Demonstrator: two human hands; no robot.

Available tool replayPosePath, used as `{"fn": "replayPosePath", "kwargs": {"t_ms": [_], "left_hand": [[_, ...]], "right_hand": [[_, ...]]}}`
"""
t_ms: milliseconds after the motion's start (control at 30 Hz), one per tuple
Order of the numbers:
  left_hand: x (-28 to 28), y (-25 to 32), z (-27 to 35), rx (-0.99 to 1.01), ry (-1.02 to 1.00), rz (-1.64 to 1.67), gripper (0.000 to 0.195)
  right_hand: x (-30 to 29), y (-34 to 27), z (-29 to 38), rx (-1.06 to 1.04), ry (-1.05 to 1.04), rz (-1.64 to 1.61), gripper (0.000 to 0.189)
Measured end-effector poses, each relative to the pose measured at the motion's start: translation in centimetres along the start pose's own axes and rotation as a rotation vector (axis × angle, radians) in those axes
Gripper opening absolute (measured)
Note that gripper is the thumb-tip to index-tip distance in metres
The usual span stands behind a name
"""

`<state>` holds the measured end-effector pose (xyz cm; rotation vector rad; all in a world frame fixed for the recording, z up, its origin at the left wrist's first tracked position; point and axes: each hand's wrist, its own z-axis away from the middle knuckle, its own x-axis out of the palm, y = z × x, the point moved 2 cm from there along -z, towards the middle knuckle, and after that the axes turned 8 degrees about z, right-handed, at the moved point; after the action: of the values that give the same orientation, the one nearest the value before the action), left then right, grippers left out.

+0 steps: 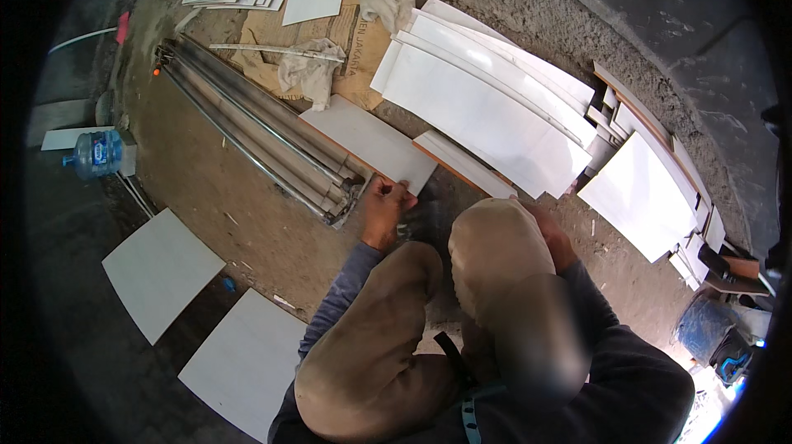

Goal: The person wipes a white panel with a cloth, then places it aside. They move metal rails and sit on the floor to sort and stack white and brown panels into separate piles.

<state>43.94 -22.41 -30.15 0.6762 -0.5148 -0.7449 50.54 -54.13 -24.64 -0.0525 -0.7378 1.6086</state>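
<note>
My left hand [385,204] is at the near end of a white tile piece [371,134], its curled fingers gripping the edge. Just left of this hand lies a long manual tile cutter [253,128] with two metal rails, on the ground. My right hand [550,227] is partly hidden behind my raised knee. Its fingertips show by the near end of a narrow tile strip [464,162], whose long side is reddish-brown. Whether those fingers hold the strip cannot be seen.
Large white tiles [489,103] lie stacked ahead to the right, with offcuts [609,128] beyond. Printed cardboard [365,29] carries crumpled plastic [309,69]. Two tiles [164,274] lie at left, near a blue water bottle [96,154]. A rough wall base [557,17] curves behind.
</note>
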Motion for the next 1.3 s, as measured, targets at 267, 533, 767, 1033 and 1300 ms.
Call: {"fn": "replayPosePath", "kwargs": {"t_ms": [267,533,767,1033,1300], "left_hand": [[1.7,-4.0,2.6,-0.27,-0.3,-0.17,0.017],[3.2,-3.0,2.3,-0.028,-0.518,-0.381,0.044],[5.5,-1.6,3.1,-0.248,-0.206,-0.187,0.052],[4.4,-3.4,2.4,-0.335,-0.14,-0.146,0.053],[4.6,-3.0,2.9,-0.356,-0.15,-0.183,0.053]], "right_hand": [[2.2,-0.8,2.1,-0.33,-0.136,0.416,0.044],[0.4,2.6,1.3,-0.314,-0.251,0.106,0.046],[0.0,1.0,0.6,-0.592,-0.269,0.304,0.044],[-2.0,-6.9,-10.5,-0.654,0.929,1.753,0.092],[-0.6,-5.2,-10.9,-0.743,0.956,1.739,0.095]]}}
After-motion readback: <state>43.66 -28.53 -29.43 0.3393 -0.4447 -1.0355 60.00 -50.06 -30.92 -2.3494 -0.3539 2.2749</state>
